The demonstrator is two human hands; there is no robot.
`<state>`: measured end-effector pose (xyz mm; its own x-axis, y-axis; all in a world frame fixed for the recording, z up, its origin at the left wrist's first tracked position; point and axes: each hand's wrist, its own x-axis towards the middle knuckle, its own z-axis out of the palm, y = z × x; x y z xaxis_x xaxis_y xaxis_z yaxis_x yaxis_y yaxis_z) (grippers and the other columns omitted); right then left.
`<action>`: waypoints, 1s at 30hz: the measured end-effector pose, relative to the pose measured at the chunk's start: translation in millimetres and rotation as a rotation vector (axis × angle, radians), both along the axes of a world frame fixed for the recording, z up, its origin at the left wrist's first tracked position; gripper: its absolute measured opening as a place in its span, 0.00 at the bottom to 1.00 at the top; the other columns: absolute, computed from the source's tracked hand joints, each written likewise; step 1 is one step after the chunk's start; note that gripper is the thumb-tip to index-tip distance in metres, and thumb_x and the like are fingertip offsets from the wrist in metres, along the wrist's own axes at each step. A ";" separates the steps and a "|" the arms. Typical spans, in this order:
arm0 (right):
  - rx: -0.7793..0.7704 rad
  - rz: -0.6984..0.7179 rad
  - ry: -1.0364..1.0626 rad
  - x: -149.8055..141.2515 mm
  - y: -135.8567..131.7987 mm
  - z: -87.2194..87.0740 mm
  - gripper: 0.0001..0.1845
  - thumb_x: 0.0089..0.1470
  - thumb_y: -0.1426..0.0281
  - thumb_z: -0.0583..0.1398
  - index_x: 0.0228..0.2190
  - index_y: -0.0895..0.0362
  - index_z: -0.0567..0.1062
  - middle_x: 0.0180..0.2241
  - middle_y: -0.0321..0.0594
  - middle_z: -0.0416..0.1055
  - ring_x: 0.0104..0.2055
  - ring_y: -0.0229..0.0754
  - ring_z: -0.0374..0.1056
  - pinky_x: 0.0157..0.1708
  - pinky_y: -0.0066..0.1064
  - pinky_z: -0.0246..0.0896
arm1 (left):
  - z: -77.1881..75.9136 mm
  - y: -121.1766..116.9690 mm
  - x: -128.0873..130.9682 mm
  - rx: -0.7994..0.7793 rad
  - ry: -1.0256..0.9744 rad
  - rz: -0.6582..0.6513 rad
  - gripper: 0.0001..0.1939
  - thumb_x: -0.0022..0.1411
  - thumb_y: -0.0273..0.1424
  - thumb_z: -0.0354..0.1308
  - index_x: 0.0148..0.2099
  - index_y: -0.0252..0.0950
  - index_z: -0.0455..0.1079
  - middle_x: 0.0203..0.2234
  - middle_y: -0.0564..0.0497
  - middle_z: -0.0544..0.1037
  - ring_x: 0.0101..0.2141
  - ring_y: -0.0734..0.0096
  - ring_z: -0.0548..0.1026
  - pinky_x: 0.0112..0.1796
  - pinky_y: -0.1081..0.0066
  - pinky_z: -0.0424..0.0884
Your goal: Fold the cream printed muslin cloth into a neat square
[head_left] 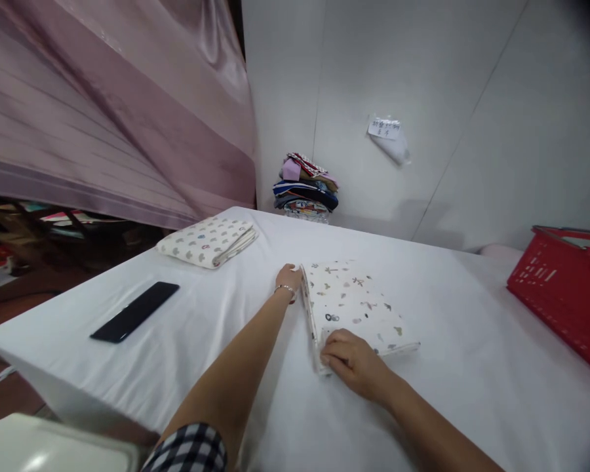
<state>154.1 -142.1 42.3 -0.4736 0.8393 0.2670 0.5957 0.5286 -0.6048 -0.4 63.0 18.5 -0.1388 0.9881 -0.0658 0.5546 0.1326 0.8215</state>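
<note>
A folded white cloth with small printed figures [356,301] lies in the middle of the white table [472,367]. My left hand [290,275] reaches out to its far left corner, fingers curled at the edge. At the cloth's near left corner rests my right hand [349,360], its fingers bent and pressed on the fabric. Whether either hand pinches the cloth or only presses it is not clear.
A second folded printed cloth [209,241] lies at the table's far left. A black flat device [135,311] sits near the left edge. A pile of folded clothes [305,189] stands against the wall. A red plastic basket [565,301] is at the right.
</note>
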 end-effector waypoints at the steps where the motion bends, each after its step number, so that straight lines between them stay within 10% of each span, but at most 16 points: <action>1: 0.011 -0.028 0.019 -0.2 0.3 0.8 0.11 0.57 0.72 0.51 0.30 0.54 0.72 0.33 0.39 0.68 0.38 0.39 0.63 0.37 0.31 0.60 | -0.2 6.9 0.2 0.008 0.000 -0.012 0.21 0.54 0.32 0.55 0.50 0.33 0.64 0.43 0.43 0.73 0.39 0.68 0.72 0.35 0.74 0.64; 20: -0.014 -0.012 -0.025 -2.8 7.7 -15.0 0.10 0.55 0.74 0.53 0.26 0.56 0.73 0.31 0.38 0.68 0.37 0.38 0.62 0.38 0.31 0.57 | -9.6 41.1 -3.9 0.061 0.197 -0.129 0.14 0.50 0.27 0.53 0.40 0.38 0.74 0.30 0.48 0.79 0.32 0.66 0.75 0.31 0.72 0.70; 27: 0.005 0.000 0.008 -1.3 10.8 -17.4 0.08 0.55 0.74 0.55 0.29 0.56 0.74 0.32 0.38 0.69 0.38 0.38 0.63 0.40 0.30 0.58 | 20.1 20.5 7.7 0.252 0.305 -0.259 0.20 0.60 0.32 0.45 0.53 0.38 0.66 0.51 0.48 0.69 0.51 0.65 0.66 0.50 0.66 0.63; 30: 0.015 -0.012 -0.003 -1.6 11.0 -17.4 0.08 0.54 0.73 0.55 0.29 0.56 0.74 0.31 0.38 0.69 0.37 0.38 0.63 0.40 0.31 0.58 | 10.7 -7.0 25.8 0.445 0.567 -0.536 0.23 0.60 0.41 0.46 0.56 0.40 0.62 0.58 0.50 0.60 0.59 0.62 0.53 0.58 0.58 0.48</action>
